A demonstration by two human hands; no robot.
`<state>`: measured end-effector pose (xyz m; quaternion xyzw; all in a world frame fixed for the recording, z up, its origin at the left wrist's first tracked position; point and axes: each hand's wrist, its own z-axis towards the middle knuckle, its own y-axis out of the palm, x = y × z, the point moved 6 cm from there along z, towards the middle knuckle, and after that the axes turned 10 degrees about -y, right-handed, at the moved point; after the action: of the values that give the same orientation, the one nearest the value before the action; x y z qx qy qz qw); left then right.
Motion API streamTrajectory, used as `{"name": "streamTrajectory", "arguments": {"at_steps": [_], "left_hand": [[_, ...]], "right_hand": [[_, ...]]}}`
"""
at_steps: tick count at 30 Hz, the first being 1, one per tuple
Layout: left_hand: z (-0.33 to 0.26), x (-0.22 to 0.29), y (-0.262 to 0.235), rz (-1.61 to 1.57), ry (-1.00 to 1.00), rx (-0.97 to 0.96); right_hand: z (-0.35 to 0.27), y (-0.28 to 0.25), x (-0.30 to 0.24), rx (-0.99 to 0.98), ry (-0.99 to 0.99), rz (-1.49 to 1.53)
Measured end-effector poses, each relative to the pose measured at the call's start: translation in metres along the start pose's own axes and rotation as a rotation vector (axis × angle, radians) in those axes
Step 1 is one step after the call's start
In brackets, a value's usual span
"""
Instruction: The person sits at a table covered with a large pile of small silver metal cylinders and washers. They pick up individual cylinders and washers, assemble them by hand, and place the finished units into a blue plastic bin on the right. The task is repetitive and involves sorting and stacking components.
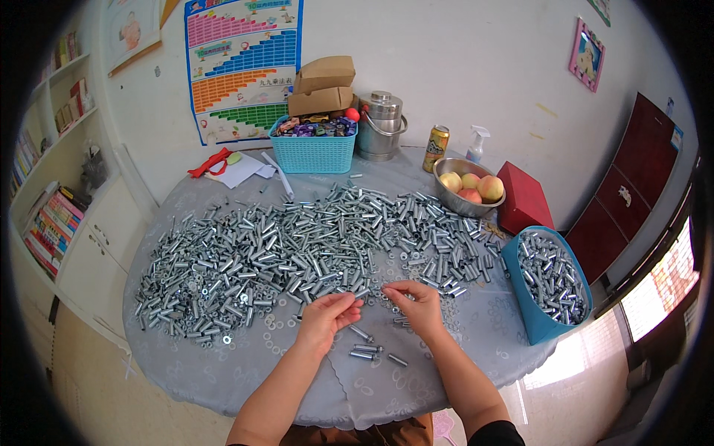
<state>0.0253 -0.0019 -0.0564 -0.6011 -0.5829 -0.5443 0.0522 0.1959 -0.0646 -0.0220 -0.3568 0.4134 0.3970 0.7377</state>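
Observation:
My left hand (324,321) is closed in a pinch, thumb and forefinger on a short silver metal sleeve (362,293) at the near edge of the pile. Just to its right, my right hand (418,308) has thumb and forefinger pressed together; whatever is between them is too small to make out. Behind both hands spreads a wide heap of metal sleeves and bolts (297,245), with flat washers (272,343) scattered along its near side. Between my forearms lie a bolt (362,334), a few sleeved bolts (366,351) and a loose sleeve (397,360).
A blue bin (529,316) full of metal sleeves stands at the table's right edge. Farther back are a steel bowl of fruit (470,207), a red box (523,199), a can (436,149), a spray bottle (477,145), a steel pail (381,126) and a turquoise basket (312,155).

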Motion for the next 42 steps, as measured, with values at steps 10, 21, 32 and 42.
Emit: {"name": "streamTrajectory", "arguments": {"at_steps": [10, 21, 32, 42], "left_hand": [[-0.002, -0.002, 0.005, 0.014, -0.064, -0.064], [0.004, -0.001, -0.001, -0.046, -0.03, -0.083], [0.002, 0.001, 0.0, -0.037, -0.018, -0.065], [0.001, -0.001, 0.002, -0.011, -0.038, -0.053]], "right_hand": [[0.0, 0.005, -0.004, -0.039, 0.06, 0.109], [0.001, 0.013, -0.007, -0.205, -0.187, -0.321], [0.002, 0.024, 0.003, -0.253, -0.254, -0.643], [0.004, 0.006, -0.005, -0.089, -0.042, 0.204]]}}
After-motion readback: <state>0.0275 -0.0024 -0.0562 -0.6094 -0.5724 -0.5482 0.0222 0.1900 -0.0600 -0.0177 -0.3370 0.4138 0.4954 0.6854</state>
